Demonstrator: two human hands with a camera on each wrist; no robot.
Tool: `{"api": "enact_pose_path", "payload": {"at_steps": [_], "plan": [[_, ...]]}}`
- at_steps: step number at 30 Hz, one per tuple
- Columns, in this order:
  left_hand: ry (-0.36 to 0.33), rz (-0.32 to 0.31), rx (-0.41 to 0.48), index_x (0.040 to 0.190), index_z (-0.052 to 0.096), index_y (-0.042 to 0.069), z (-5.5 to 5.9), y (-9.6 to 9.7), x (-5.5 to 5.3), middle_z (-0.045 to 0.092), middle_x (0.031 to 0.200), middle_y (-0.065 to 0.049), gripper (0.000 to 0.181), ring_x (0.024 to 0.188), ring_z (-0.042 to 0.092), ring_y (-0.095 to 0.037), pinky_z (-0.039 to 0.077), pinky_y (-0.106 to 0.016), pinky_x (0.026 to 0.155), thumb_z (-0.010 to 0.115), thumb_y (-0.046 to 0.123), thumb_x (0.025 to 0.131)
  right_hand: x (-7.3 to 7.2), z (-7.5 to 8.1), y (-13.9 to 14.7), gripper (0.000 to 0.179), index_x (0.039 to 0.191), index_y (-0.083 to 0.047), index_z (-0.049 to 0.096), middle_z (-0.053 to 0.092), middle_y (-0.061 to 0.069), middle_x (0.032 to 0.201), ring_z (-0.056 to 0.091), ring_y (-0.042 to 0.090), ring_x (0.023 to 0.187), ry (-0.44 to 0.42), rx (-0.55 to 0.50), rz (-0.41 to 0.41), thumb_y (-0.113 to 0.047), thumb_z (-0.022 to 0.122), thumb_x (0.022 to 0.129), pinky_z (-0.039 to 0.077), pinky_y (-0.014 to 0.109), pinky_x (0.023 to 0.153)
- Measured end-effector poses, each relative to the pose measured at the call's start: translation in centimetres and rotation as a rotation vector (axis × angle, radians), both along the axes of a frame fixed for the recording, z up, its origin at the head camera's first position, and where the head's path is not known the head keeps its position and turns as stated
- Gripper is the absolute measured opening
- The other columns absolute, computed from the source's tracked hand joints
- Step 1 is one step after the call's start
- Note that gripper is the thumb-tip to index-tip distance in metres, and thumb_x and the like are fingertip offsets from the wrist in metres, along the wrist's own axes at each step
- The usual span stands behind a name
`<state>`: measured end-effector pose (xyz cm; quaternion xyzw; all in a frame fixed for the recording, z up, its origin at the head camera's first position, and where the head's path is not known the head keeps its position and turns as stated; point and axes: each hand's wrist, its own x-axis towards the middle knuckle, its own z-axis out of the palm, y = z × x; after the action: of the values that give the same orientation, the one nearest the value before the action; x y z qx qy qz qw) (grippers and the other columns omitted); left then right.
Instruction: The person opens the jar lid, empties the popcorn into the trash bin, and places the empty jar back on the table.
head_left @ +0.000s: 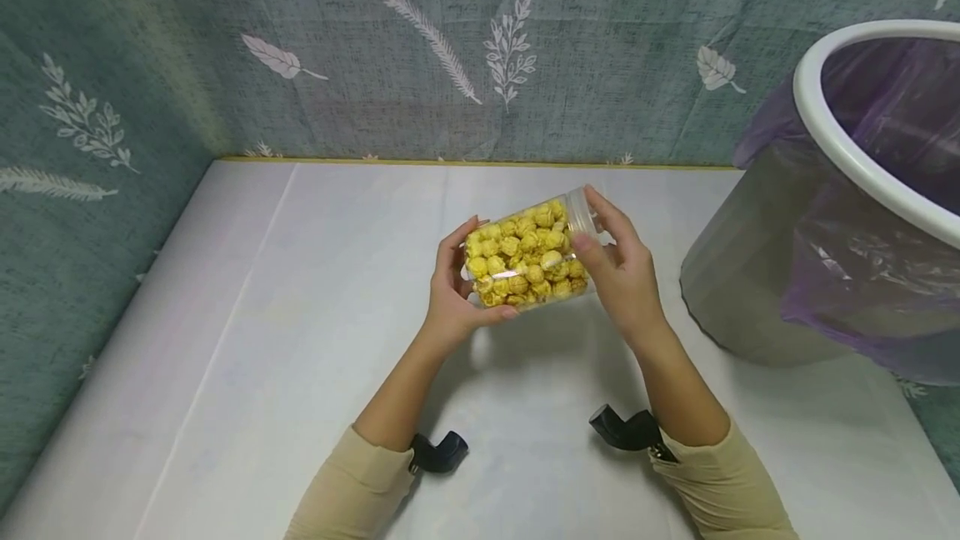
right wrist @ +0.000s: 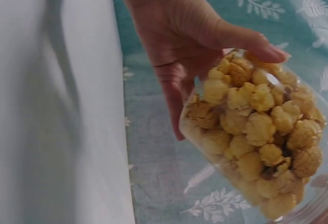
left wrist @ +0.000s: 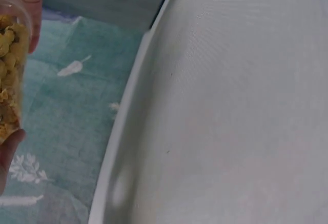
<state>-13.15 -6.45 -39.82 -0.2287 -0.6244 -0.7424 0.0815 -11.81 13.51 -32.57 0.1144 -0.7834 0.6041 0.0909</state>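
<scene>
A clear plastic jar of yellow popcorn (head_left: 525, 261) is tilted on its side above the white table, its lid end (head_left: 580, 211) up to the right. My left hand (head_left: 455, 294) grips the base end, thumb along the lower side and fingers behind. My right hand (head_left: 621, 273) holds the lid end between thumb and fingers. In the right wrist view the left hand (right wrist: 179, 34) curls round the base of the jar (right wrist: 256, 131). Only a strip of the jar (left wrist: 10, 70) shows at the left edge of the left wrist view.
A grey bin (head_left: 750, 273) with a white rim (head_left: 832, 132) and a purple liner (head_left: 847, 273) stands at the right on the white table (head_left: 300, 357). Green leaf-patterned cloth (head_left: 360, 65) hangs along the back and left side. Both wrists carry black camera mounts.
</scene>
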Motion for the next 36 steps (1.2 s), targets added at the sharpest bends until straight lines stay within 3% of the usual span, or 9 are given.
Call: {"api": "enact_pose_path", "payload": {"at_steps": [3,6,11,18,21,24,27,31,36], "plan": [[-0.005,-0.03,0.071,0.145,0.023,0.004,-0.1,0.2,0.0,0.033,0.141,-0.007,0.113,0.12,0.042,-0.017,0.05,-0.024,0.091,0.085,0.047,0.061,0.0,-0.2,-0.2,0.062,0.144,-0.016,0.041,0.038,0.01,0.145,0.05,0.017,0.118,0.092,0.007,-0.03,-0.048,0.052,0.093,0.047,0.04,0.095],[-0.042,-0.069,0.143,0.146,0.025,0.01,-0.2,0.4,0.0,0.033,0.14,-0.004,0.11,0.125,0.041,-0.019,0.048,-0.029,0.095,0.086,0.043,0.061,0.0,-0.5,-0.5,0.069,0.142,-0.011,0.044,0.036,0.01,0.148,0.027,0.021,0.139,0.202,0.016,-0.058,-0.056,0.052,0.09,0.028,0.056,0.108],[-0.106,-0.116,0.198,0.147,0.028,0.017,0.2,0.3,0.1,0.033,0.139,-0.003,0.107,0.124,0.043,-0.021,0.05,-0.03,0.092,0.086,0.042,0.061,-0.1,-0.6,-0.6,0.072,0.139,-0.007,0.046,0.038,0.014,0.147,0.028,0.024,0.136,0.352,0.015,-0.025,-0.058,0.053,0.089,0.023,0.057,0.108],[-0.16,-0.094,0.125,0.147,0.031,0.012,0.0,-0.3,0.0,0.021,0.154,-0.004,0.111,0.14,0.016,-0.02,0.043,-0.023,0.098,0.079,0.061,0.06,-1.1,-0.9,0.1,0.053,0.138,-0.036,0.047,0.04,0.023,0.143,0.034,0.03,0.131,0.572,0.069,0.092,-0.058,0.053,0.089,0.035,0.047,0.103],[-0.193,-0.119,0.162,0.146,0.033,0.014,0.1,-0.1,0.0,0.027,0.15,-0.003,0.109,0.135,0.028,-0.022,0.046,-0.026,0.095,0.08,0.06,0.06,-1.5,-1.0,0.4,0.052,0.138,-0.035,0.048,0.041,0.016,0.145,0.034,0.032,0.132,0.638,0.073,0.127,-0.055,0.052,0.091,0.032,0.044,0.106],[-0.172,-0.127,0.23,0.146,0.033,0.015,0.0,0.2,0.1,0.036,0.14,-0.003,0.106,0.125,0.042,-0.019,0.05,-0.028,0.092,0.083,0.054,0.06,-1.5,-1.0,0.3,0.054,0.139,-0.03,0.048,0.04,0.009,0.146,0.033,0.032,0.133,0.653,0.065,0.132,-0.054,0.053,0.091,0.028,0.047,0.109],[-0.116,-0.123,0.284,0.144,0.034,0.019,-0.1,0.4,0.2,0.041,0.132,-0.004,0.102,0.118,0.049,-0.019,0.05,-0.029,0.091,0.086,0.046,0.061,-1.1,-0.9,0.1,0.058,0.141,-0.027,0.047,0.041,0.012,0.146,0.033,0.032,0.135,0.626,0.087,0.096,-0.055,0.053,0.091,0.026,0.051,0.11],[-0.013,-0.072,0.279,0.142,0.036,0.021,-0.2,0.6,0.3,0.04,0.137,-0.002,0.097,0.123,0.045,-0.018,0.046,-0.03,0.097,0.086,0.042,0.062,-0.2,-0.6,-0.2,0.067,0.144,-0.022,0.042,0.037,0.02,0.147,0.03,0.029,0.138,0.545,0.141,0.049,-0.06,0.049,0.089,0.025,0.054,0.11],[0.126,-0.03,0.276,0.143,0.036,0.018,-0.3,0.8,0.2,0.038,0.143,-0.004,0.095,0.129,0.04,-0.022,0.041,-0.032,0.104,0.085,0.038,0.064,0.7,-0.1,-0.6,0.082,0.144,-0.007,0.039,0.03,0.019,0.15,0.025,0.027,0.141,0.444,0.134,0.037,-0.066,0.045,0.087,0.024,0.058,0.11]]}}
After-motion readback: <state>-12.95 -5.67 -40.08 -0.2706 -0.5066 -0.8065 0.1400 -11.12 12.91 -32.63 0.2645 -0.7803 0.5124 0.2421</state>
